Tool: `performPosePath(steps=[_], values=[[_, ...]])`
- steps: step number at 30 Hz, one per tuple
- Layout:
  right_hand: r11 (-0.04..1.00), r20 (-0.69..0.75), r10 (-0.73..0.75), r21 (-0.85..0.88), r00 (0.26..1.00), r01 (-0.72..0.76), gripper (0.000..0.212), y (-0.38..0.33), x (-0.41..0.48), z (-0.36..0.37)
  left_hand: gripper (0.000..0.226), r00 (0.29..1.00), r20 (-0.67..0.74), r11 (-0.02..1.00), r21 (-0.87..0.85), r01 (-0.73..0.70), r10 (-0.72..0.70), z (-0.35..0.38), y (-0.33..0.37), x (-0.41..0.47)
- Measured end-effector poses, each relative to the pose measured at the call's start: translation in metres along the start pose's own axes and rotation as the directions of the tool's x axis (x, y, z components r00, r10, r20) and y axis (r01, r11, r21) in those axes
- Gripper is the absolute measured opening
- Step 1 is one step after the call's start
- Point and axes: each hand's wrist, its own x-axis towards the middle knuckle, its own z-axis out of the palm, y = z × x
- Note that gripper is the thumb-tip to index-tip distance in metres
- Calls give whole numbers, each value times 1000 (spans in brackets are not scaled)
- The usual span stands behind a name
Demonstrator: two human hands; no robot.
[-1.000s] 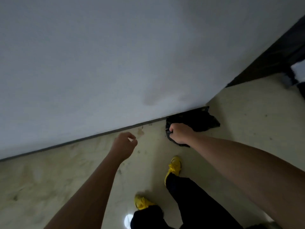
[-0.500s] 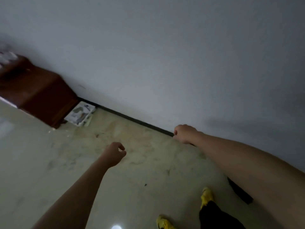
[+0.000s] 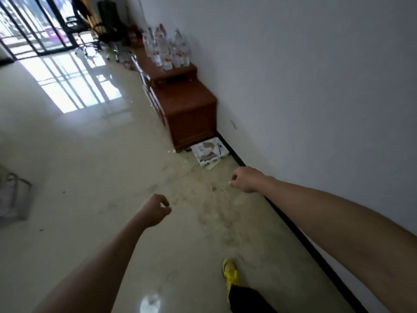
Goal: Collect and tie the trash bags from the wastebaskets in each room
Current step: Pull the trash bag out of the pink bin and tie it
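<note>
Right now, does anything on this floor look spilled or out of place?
Yes. A white tray of scraps lies askew on the floor at the end of the cabinet, by the wall. Pale crumbs sit at the cabinet foot, and grimy smears stain the floor ahead.

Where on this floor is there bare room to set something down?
The wide floor between the wire rack and the wooden cabinet is bare, as is the patch ahead of the yellow shoe. Crowded: bottles cover the cabinet's far end, and a white tray lies beside its near end.
</note>
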Motion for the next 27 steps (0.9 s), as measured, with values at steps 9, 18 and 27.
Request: performPosePath(steps=[9, 18, 27], values=[[957, 34, -282, -64, 959, 284, 24, -194, 226, -64, 25, 960, -129, 968, -63, 241, -248, -155, -84, 122], [843, 131, -465, -235, 876, 483, 25, -442, 401, -67, 31, 901, -133, 909, -110, 401, -413, -285, -228, 223], [854, 72, -476, -200, 876, 480, 29, -659, 557, -105, 25, 875, -215, 900, -145, 411, -434, -498, -362, 378]])
